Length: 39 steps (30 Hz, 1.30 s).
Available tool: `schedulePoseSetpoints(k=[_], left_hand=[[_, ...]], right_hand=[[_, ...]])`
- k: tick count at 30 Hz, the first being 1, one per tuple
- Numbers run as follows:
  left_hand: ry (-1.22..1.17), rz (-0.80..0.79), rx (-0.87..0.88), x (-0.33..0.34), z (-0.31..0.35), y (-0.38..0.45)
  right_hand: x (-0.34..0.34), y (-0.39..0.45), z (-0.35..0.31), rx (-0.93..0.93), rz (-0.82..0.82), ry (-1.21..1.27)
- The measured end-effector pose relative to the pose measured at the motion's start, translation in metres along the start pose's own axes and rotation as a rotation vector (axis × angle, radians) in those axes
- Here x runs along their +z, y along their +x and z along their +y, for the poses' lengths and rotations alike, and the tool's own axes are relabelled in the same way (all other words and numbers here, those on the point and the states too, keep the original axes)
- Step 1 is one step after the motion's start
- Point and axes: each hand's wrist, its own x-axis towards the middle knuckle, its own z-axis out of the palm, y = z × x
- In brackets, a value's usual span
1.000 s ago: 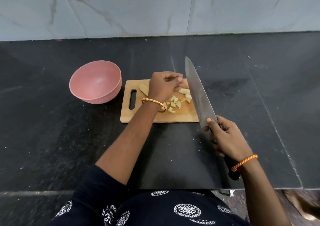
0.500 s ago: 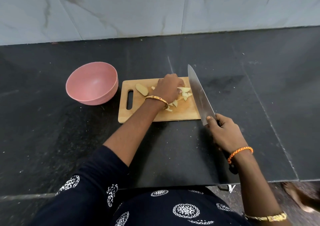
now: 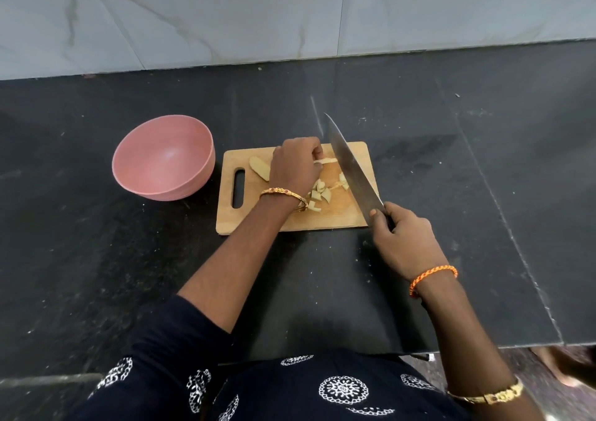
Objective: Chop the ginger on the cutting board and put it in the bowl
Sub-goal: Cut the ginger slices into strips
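Head view: one knife (image 3: 351,169), one bowl (image 3: 163,158), one cutting board (image 3: 290,219).

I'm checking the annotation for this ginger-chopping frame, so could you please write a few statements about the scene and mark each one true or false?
1. The pink bowl already holds chopped ginger. False: its inside looks bare.
2. The right hand grips the knife. True.
3. The left hand pinches a ginger strip beside the blade. True.
4. The wooden cutting board lies left of the bowl. False: it lies to the bowl's right.
5. An uncut ginger piece lies near the board's handle slot. True.
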Motion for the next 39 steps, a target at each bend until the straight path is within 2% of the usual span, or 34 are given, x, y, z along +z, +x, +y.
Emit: schedulePoseSetpoints(k=[7,15,19,26,33,39], left_hand=[[-0.023,0.049,-0.01,0.003,-0.001,-0.005],[0.021,0.02,-0.046,0.005,-0.002,0.003],[-0.003,0.028,-0.074,0.005,0.001,0.004],[-0.017,0.033,-0.036,0.008,-0.008,-0.003],[-0.146,0.117,-0.048,0.004,-0.011,-0.007],[-0.198,0.128,-0.012,0.006,-0.015,-0.008]], right_hand=[[0.008,0.005,-0.012,-0.012,-0.002,-0.152],[-0.004,0.007,-0.03,0.045,-0.173,-0.402],[-0.013,-0.005,-0.025,0.076,-0.216,-0.406],[-0.021,-0.01,-0.025,0.05,-0.093,-0.239],[-0.006,0.004,-0.034,0.013,-0.088,-0.242],[-0.002,0.008,-0.043,0.009,-0.144,-0.279]])
